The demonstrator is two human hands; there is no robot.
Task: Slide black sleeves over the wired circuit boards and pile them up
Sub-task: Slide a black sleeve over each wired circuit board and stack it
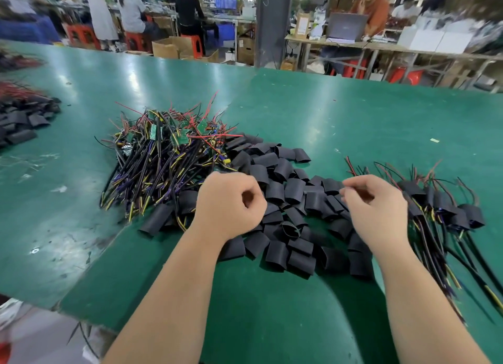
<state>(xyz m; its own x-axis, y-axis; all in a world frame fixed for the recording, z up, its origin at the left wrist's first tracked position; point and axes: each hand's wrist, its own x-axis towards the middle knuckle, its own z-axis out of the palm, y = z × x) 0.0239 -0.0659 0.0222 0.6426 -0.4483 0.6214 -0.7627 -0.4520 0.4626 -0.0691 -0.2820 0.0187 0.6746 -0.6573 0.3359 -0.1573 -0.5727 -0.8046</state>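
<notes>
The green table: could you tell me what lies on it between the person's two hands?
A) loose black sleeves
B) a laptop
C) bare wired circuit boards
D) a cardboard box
A: loose black sleeves cover the green table between the left hand and the right hand; the bare wired boards are heaped farther left.

Head view, sole camera, wide-angle: facing forward and down across the bench [326, 105], close above left hand [230, 200] and right hand [373, 204].
</notes>
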